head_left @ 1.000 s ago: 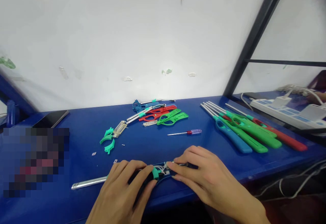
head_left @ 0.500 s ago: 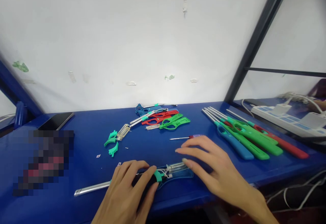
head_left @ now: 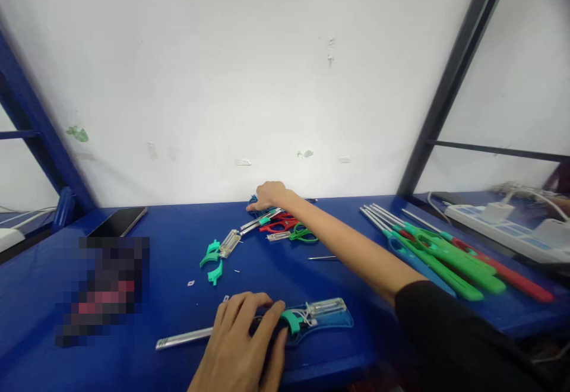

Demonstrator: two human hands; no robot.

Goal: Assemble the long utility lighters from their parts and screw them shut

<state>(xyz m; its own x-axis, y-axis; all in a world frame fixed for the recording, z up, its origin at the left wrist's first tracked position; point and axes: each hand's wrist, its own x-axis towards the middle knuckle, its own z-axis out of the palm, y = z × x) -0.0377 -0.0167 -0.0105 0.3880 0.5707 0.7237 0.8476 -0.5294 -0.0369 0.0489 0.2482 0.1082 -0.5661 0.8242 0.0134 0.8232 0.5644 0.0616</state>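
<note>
My left hand (head_left: 244,338) is curled over the middle of a long-stem gas lighter lying on its side, pressing it to the blue table. Its metal tube (head_left: 184,338) sticks out to the left. On the right the blue half shell (head_left: 342,319) lies open, showing a clear fuel tank (head_left: 327,307), white wires and a green trigger (head_left: 291,322). My right hand (head_left: 271,195) reaches far back with fingers closed at a blue shell piece (head_left: 253,200), mostly hidden beneath it. Beside it lie red half shells (head_left: 280,224), a green half shell (head_left: 304,234) and metal tubes.
Loose green triggers (head_left: 215,272) and a clear tank (head_left: 230,243) lie left of centre. A screwdriver (head_left: 321,258) lies beneath my right forearm. Several assembled lighters (head_left: 463,267) fan out at right, near a power strip (head_left: 499,223). A phone (head_left: 118,223) is at left.
My right hand has left the clear tank end of the lighter and stretched to the blue shell piece at the back. My left hand stays on the lighter. The view has shifted slightly.
</note>
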